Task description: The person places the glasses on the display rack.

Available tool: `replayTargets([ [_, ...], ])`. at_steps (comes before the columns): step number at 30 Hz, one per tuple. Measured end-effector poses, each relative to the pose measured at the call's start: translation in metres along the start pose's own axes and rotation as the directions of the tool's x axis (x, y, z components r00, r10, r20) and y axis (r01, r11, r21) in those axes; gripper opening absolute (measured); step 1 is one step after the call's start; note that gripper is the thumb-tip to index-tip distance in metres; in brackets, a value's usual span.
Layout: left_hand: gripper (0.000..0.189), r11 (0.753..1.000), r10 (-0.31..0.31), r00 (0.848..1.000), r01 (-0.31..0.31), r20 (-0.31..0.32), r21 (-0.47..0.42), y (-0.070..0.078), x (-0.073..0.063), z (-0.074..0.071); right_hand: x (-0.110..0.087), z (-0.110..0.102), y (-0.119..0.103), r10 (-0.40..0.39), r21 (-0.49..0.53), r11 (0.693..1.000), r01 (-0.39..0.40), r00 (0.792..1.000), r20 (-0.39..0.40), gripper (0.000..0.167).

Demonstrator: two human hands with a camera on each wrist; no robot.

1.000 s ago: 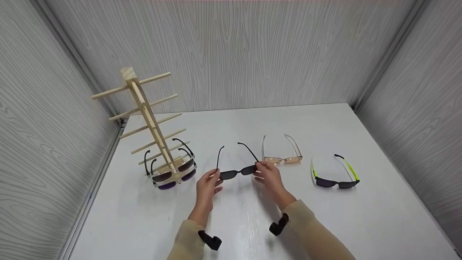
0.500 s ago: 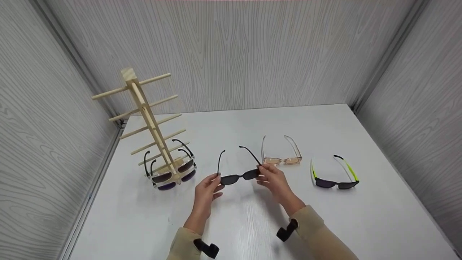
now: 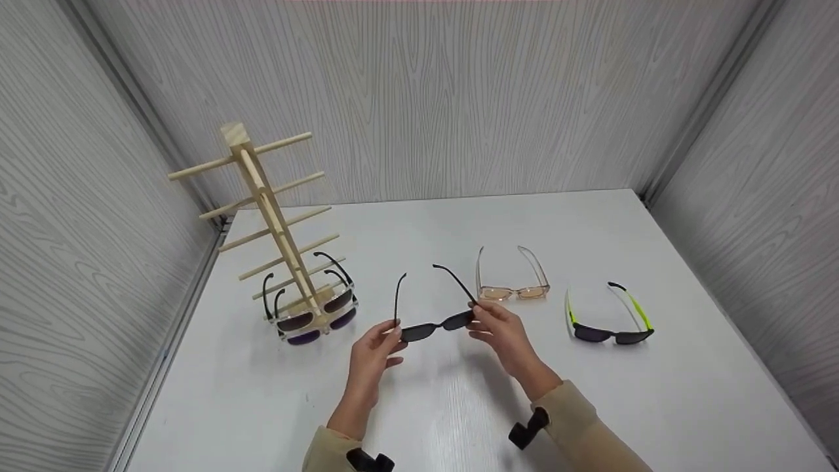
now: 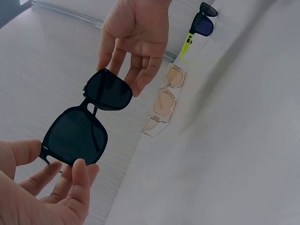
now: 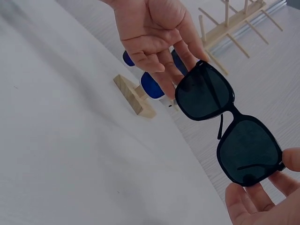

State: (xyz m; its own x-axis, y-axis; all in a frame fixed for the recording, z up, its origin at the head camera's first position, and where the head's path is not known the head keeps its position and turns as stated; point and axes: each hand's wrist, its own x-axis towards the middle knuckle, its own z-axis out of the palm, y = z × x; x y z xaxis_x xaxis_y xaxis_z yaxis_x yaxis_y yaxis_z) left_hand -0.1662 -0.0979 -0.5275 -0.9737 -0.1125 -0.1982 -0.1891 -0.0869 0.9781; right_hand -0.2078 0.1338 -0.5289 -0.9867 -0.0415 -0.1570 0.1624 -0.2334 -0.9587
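Note:
Black sunglasses (image 3: 418, 332) with dark lenses are held above the table, temples unfolded and pointing away from the person. My left hand (image 3: 372, 357) pinches the frame's left corner by the hinge. At the opposite corner my right hand (image 3: 505, 334) pinches the other hinge. Both wrist views show thumb and fingers at the outer edges of the lenses. To the left stands a wooden glasses rack (image 3: 274, 219) with several pegs. On its low pegs sit two pairs of sunglasses with clear frames, an upper pair (image 3: 295, 322) and a lower pair (image 3: 303, 337).
Clear-framed glasses with peach lenses (image 3: 497, 294) lie on the white table (image 3: 419, 229), just beyond my right hand. Farther right are black sunglasses with neon-yellow temples (image 3: 614, 336). Grey wood-grain panels (image 3: 419, 98) close off the back and both sides.
The held sunglasses have come slightly nearer the person, both hands moving with them, and now tilt a little, right side higher. The rack and the other glasses stay put.

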Motion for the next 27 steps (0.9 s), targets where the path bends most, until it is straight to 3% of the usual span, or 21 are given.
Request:
replayTargets([
  [7,0.039,0.997,0.082,0.997,-0.082,0.004,0.011,0.005,-0.01,-0.004,-0.002,0.002,-0.007,-0.011,0.019,1.0,0.01,0.999,0.039,0.037],
  [21,0.032,0.988,0.155,0.987,-0.156,-0.049,-0.005,0.025,-0.027,-0.011,-0.004,0.018,-0.024,-0.068,0.035,0.997,0.065,0.992,0.11,0.041],
  [27,0.033,0.977,0.211,0.974,-0.209,-0.087,0.028,0.03,-0.036,-0.012,-0.007,0.024,-0.031,-0.083,0.038,0.996,0.078,0.987,0.141,0.034],
])
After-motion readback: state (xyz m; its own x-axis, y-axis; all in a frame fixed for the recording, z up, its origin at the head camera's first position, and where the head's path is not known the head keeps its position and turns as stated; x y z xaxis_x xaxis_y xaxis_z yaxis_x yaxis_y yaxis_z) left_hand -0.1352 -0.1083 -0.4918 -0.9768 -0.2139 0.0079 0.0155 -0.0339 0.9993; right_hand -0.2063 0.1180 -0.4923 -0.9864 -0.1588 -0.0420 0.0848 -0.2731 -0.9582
